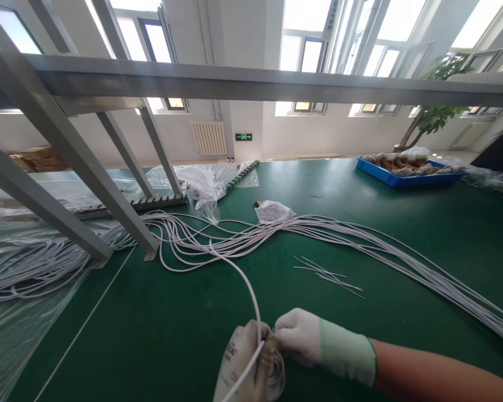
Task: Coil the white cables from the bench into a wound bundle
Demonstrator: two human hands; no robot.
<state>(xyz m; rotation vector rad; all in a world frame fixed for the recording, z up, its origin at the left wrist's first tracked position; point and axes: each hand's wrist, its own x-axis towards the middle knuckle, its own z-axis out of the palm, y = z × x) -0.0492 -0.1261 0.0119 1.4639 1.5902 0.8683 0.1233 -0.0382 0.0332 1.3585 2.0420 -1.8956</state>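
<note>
My left hand (pixel 241 357), in a stained white glove with dark print, is closed around a small coil of white cable (pixel 275 377) at the bottom centre. From this hand a length of white cable (pixel 251 296) arcs up and left to the long bundle on the table. My right hand (pixel 299 338), in a white glove with a pale green cuff, is pinched at the coil's upper right side. Its fingertips meet the left thumb area, and what they grip is hidden. Right of centre lie several thin white strips (pixel 329 274), loose on the green surface.
A long bundle of white cables (pixel 327 229) crosses the green table (pixel 151 329). More coiled cable (pixel 37 268) lies on plastic film at left. A grey metal frame (pixel 251 84) spans overhead, its legs on the table. Beyond are a clear bag (pixel 274 212) and a blue tray (pixel 411 180).
</note>
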